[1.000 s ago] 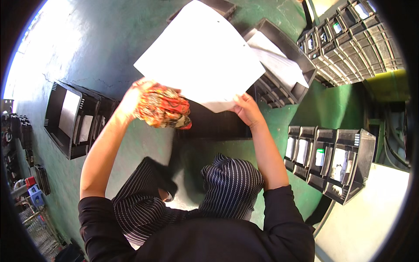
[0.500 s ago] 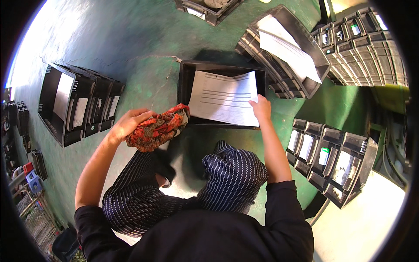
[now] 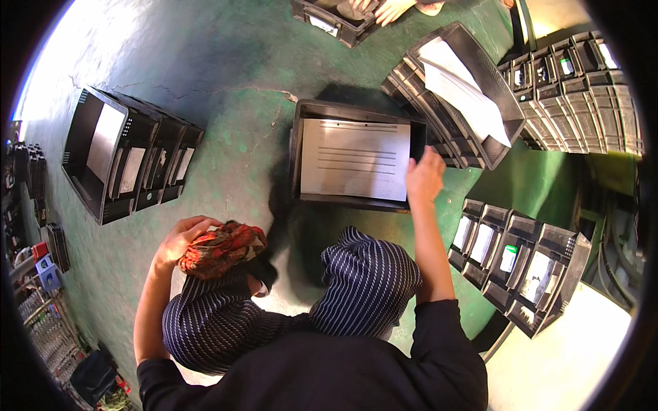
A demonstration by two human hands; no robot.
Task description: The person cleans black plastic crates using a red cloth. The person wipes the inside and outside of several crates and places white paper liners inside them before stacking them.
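My left hand (image 3: 181,240) is closed on a crumpled red, patterned cloth (image 3: 223,251), held over my left knee. In front of me a black plastic crate (image 3: 297,147) stands on the floor. White printed sheets (image 3: 355,156) lie flat inside it, with two punched holes along the far edge. At the crate's right side my right hand (image 3: 425,179) grips the rim, thumb toward the sheets and fingers on the outer side. The undersides of those fingers are hidden.
Stacked black crates stand at the left (image 3: 130,154) and the right (image 3: 517,264). Beyond my crate, a tilted stack (image 3: 456,96) holds loose papers. More crates (image 3: 576,89) line the far right. Another person's hands (image 3: 384,9) are at a crate (image 3: 329,24) at the top.
My left hand has drawn the cloth back from the crate toward my knee. The sheets now lie flat in the crate, and my right hand has left them for the rim. Another person's hands have appeared.
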